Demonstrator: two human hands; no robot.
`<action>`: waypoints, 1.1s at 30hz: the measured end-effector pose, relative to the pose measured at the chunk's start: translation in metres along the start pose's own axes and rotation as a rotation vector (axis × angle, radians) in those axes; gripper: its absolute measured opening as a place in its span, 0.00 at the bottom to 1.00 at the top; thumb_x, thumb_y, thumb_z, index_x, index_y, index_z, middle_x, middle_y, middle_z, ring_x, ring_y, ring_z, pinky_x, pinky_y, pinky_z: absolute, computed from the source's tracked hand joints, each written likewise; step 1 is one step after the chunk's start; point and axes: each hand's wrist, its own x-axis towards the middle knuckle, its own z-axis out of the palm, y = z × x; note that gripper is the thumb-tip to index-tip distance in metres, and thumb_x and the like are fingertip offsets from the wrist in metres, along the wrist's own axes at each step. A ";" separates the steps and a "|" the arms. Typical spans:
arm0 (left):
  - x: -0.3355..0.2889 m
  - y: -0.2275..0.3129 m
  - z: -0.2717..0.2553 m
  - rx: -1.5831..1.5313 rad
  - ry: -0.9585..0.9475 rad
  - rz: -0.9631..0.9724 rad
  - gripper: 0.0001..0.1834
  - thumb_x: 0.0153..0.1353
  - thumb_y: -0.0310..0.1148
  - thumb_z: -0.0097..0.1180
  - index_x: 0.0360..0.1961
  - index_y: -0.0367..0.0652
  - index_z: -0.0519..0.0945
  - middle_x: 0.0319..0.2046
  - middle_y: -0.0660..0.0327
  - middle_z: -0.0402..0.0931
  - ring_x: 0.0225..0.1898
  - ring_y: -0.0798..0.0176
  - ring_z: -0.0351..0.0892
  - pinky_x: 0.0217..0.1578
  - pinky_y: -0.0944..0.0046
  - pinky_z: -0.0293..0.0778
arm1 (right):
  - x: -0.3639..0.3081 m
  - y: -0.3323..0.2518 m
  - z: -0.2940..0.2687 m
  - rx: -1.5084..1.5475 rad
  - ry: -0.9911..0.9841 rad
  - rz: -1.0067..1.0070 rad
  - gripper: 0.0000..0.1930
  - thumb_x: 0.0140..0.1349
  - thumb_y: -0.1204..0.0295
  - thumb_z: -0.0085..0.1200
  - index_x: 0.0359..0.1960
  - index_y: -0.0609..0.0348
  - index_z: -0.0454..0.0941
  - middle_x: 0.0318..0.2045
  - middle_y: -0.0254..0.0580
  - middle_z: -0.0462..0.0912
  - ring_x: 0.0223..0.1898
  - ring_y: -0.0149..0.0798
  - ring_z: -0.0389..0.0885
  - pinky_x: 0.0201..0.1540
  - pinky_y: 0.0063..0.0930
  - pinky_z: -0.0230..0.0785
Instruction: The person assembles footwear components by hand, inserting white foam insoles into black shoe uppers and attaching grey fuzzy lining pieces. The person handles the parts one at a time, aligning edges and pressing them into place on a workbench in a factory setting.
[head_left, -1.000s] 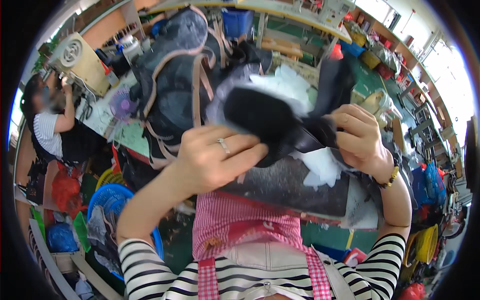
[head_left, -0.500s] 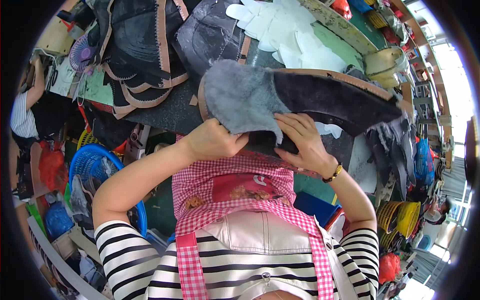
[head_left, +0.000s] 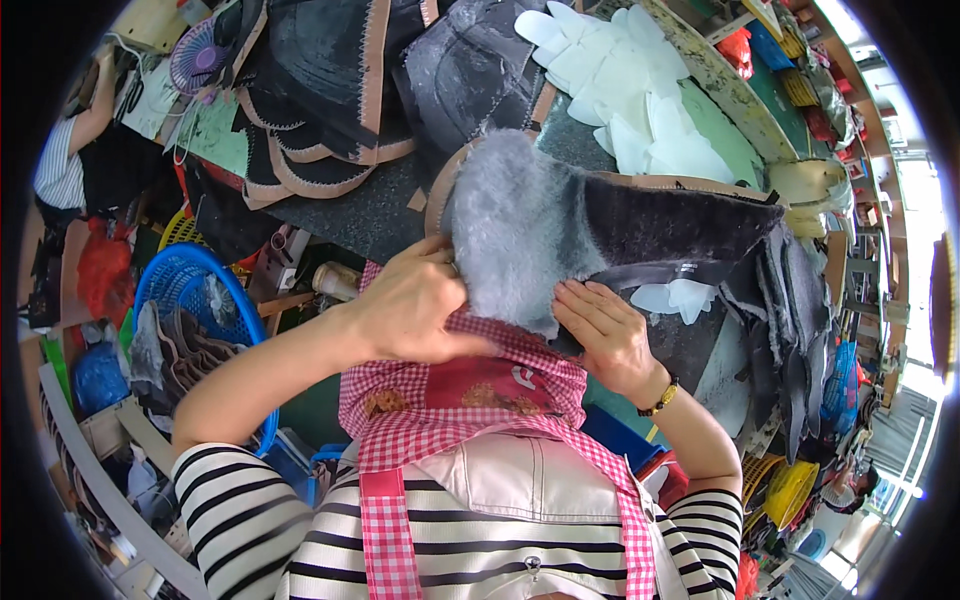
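Note:
A boot upper piece [head_left: 680,221], black with a tan zigzag-cut border, lies across the near side of the dark worktop. Grey fleece lining [head_left: 520,215] covers its left part and hangs over the worktop's near edge. My left hand [head_left: 415,305] is closed at the lining's left edge, its fingers curled and its thumb smeared by motion. At the lower right corner of the fleece, my right hand [head_left: 610,335] has its fingers pressed together over the edge. Its thumb is hidden.
Stacked black boot pieces with tan borders [head_left: 330,80] lie at the far left, beside white cut-out sheets [head_left: 610,75]. Dark strips [head_left: 790,320] hang off the right side. A blue basket [head_left: 195,280] stands below left. Another person's arm [head_left: 98,100] shows at the far left.
The fleece has been spread lower over the near edge. My left hand has moved slightly lower, its thumb coming away from the fleece. The whole view has shifted a little.

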 end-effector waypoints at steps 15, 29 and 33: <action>0.013 -0.013 0.022 0.002 0.433 -0.533 0.15 0.44 0.30 0.70 0.31 0.30 0.81 0.36 0.47 0.78 0.37 0.45 0.79 0.38 0.54 0.73 | 0.004 -0.002 0.003 0.090 -0.094 -0.083 0.24 0.44 0.81 0.52 0.48 0.67 0.75 0.51 0.50 0.77 0.55 0.50 0.75 0.56 0.42 0.70; 0.004 0.005 0.039 0.095 0.637 -0.708 0.40 0.35 0.33 0.75 0.50 0.38 0.67 0.51 0.49 0.66 0.52 0.43 0.64 0.53 0.50 0.63 | 0.102 0.020 -0.068 0.164 -0.257 -0.004 0.28 0.44 0.65 0.67 0.50 0.58 0.75 0.41 0.47 0.76 0.47 0.48 0.75 0.51 0.40 0.67; 0.010 0.007 0.037 -0.083 0.582 -0.745 0.31 0.38 0.28 0.74 0.41 0.40 0.67 0.40 0.54 0.73 0.44 0.54 0.73 0.49 0.55 0.68 | 0.109 0.047 -0.054 -0.183 -0.243 0.225 0.32 0.41 0.66 0.71 0.50 0.60 0.75 0.36 0.44 0.76 0.42 0.49 0.74 0.45 0.39 0.67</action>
